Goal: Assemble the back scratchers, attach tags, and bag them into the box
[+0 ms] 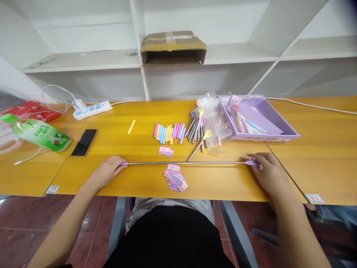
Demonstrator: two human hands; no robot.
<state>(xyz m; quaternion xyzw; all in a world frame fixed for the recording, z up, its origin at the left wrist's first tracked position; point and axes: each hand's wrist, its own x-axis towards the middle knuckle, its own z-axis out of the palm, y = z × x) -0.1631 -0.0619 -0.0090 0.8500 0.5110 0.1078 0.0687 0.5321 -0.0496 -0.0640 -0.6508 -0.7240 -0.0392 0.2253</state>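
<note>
A long thin telescopic metal rod [184,163] lies stretched out across the yellow table [134,178]. My left hand [107,171] is closed on its purple left tip. My right hand [269,173] pinches the small purple claw head at its right end. Just below the rod's middle lies a small pile of pink cards [175,178]. Another pink card [166,151] sits just above the rod. A collapsed rod with a yellow claw head [200,144] lies tilted behind it.
A row of pastel grip sleeves [169,132], a bundle of collapsed rods [196,125], clear plastic bags [213,119] and a purple box tray [258,118] sit behind. A phone [84,142], power strip [92,109], green bottle [39,133] lie left. A cardboard box [173,48] rests on the shelf.
</note>
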